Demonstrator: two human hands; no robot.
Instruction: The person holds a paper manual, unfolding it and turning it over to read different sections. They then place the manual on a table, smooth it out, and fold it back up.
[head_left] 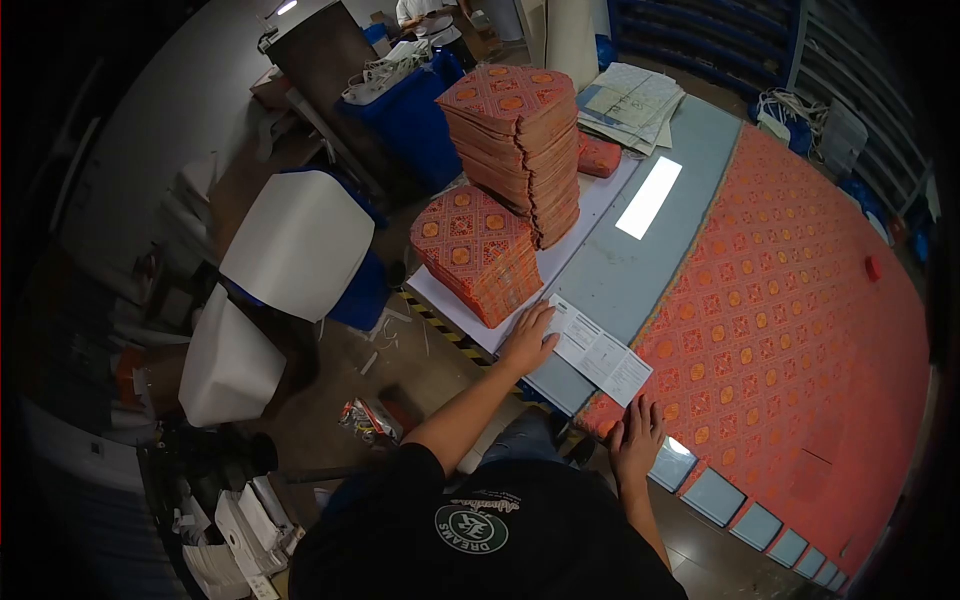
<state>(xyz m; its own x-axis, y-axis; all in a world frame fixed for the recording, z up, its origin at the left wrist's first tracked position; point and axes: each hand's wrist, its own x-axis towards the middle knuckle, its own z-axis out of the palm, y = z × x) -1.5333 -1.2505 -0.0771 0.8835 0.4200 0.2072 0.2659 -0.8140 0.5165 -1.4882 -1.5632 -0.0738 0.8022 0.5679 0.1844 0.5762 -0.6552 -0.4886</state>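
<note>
My left hand [528, 338] lies flat on the near end of a white printed paper slip [600, 353] on the grey table [640, 265]. My right hand [636, 438] rests with spread fingers on the near corner of a large orange patterned cloth [790, 300] that is spread over the table. Neither hand holds anything. Beside my left hand stands a low stack of folded orange cloths [472, 250] on a white board [560, 255], and behind it a taller stack [520, 140].
A pile of papers [630, 100] lies at the table's far end. Blue bins [410, 115] and white curved covers [300, 245] stand on the floor to the left. A small red object [873, 267] sits on the cloth. Another person [425, 15] stands far back.
</note>
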